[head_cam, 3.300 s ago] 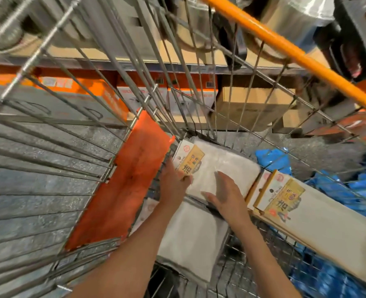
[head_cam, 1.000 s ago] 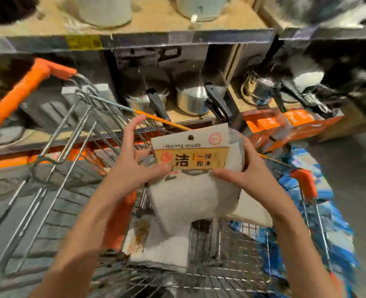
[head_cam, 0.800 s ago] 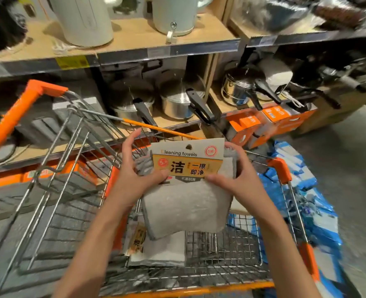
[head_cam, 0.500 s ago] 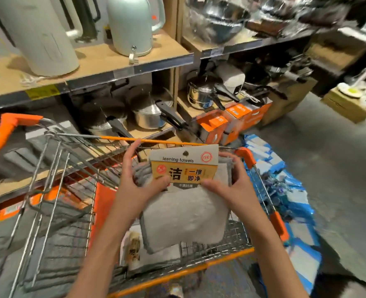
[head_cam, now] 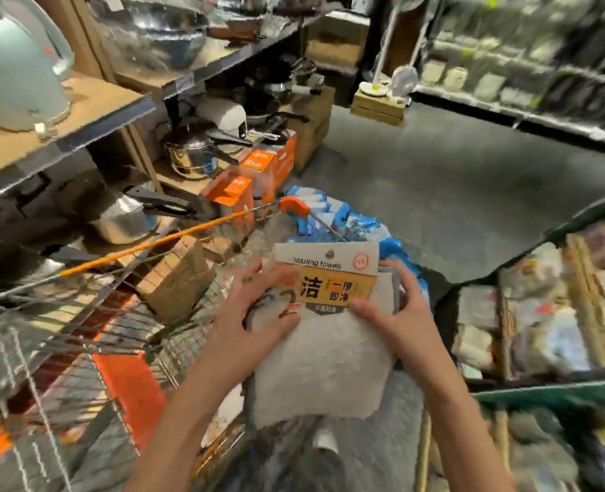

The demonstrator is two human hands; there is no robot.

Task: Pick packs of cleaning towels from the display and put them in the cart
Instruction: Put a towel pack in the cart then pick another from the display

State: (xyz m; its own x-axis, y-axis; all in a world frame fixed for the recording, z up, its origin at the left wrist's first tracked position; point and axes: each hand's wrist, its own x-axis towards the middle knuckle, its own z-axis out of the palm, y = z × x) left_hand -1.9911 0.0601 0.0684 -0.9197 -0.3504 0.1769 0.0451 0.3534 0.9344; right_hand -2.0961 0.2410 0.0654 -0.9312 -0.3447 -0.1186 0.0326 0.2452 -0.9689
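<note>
Head view is showing both hands holding one towel pack (head_cam: 320,353) in front of the person, above the near end of the cart (head_cam: 91,335). Left hand (head_cam: 255,324) is gripping the pack's left edge, thumb lying across the front just below the label (head_cam: 327,278) and the fingers (head_cam: 247,275) reaching up beside the card. Right hand (head_cam: 397,321) is gripping the right edge, thumb pressing on the front under the label, the fingers wrapping round the side and behind — so both hands are pinching the pack between thumb and fingers. Label is sitting at the top, white above and yellow below, with "towels" readable; grey cloth is hanging down beneath it. Cart is lying to the left and below, wire sides blurred, an orange rim bar (head_cam: 159,243) running across it and an orange panel (head_cam: 130,392) showing low inside; what else is lying in it cannot be told. Shelf (head_cam: 91,111) at left is carrying a pale kettle (head_cam: 13,76), and steel pots (head_cam: 194,154) are standing on the level below, with orange boxes (head_cam: 255,175) near them. Blue packs (head_cam: 333,214) are lying on the grey floor (head_cam: 453,179) beyond the cart — well apart from the hands.
</note>
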